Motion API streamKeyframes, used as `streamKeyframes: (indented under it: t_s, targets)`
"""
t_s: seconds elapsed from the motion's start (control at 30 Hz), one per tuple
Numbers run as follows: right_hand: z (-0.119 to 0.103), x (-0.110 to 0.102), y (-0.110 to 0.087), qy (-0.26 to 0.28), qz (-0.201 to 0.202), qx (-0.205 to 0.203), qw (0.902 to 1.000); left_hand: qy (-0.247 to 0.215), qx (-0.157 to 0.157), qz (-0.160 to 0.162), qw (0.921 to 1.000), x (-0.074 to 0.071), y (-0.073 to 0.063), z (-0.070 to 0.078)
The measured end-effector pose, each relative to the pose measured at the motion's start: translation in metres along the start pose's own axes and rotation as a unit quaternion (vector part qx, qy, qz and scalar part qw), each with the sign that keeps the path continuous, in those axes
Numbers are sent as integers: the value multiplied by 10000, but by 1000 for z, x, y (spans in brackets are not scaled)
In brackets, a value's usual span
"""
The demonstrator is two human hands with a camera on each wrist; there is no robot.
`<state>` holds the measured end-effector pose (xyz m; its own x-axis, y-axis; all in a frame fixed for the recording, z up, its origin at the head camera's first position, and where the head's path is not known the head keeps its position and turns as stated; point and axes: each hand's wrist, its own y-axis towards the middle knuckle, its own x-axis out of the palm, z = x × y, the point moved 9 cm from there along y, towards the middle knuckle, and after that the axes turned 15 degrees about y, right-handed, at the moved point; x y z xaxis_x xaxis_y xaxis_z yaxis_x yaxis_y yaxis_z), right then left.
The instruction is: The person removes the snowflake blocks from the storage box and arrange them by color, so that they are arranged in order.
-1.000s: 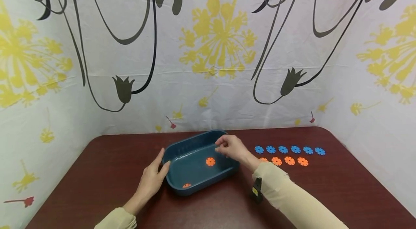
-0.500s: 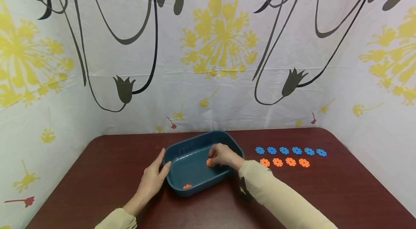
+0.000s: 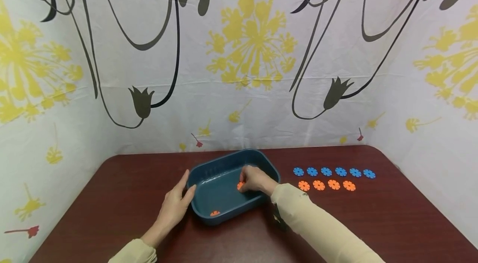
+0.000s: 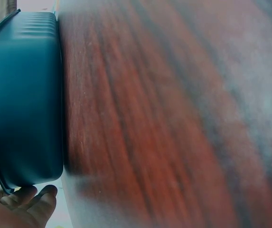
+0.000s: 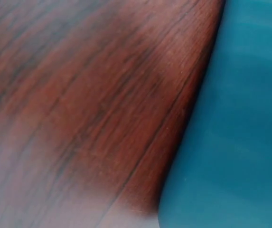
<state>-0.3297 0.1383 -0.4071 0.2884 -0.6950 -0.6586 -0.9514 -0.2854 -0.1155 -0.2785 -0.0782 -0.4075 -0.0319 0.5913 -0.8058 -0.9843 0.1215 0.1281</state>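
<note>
A dark teal plastic tray (image 3: 224,196) stands at an angle on the table, its side wall (image 4: 24,104) filling the left of the left wrist view. My left hand (image 3: 174,205) grips its left end, thumb over the rim and fingers against the outside. Inside the tray, my right hand (image 3: 255,179) has thumb and fingertips at an orange notched disc (image 3: 239,186), partly hidden by them. A second orange notched disc (image 3: 214,213) lies by the front wall, half covered by the rim. In the right wrist view only the tray wall (image 5: 235,133) and table appear.
To the tray's right lies a row of several blue notched discs (image 3: 326,171). In front of it runs a row of several orange notched discs (image 3: 319,185). A patterned cloth (image 3: 239,118) hangs behind the brown table (image 3: 388,213) and at both sides.
My right hand has come left and down into the tray, from above its right side to the orange disc, now partly covered. My left hand and the tray have stayed put.
</note>
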Motion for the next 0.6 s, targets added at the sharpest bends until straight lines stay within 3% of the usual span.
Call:
streamKeyframes:
  t_s: [0.33, 0.6]
  targets:
    - [-4, -1, -4, -17, -26, -52, 10000, -29, -20, 20, 10000, 0, -1, 0]
    - [-9, -18, -13, 1011, 158, -360, 9941, 1, -31, 7, 10000, 0, -1, 0]
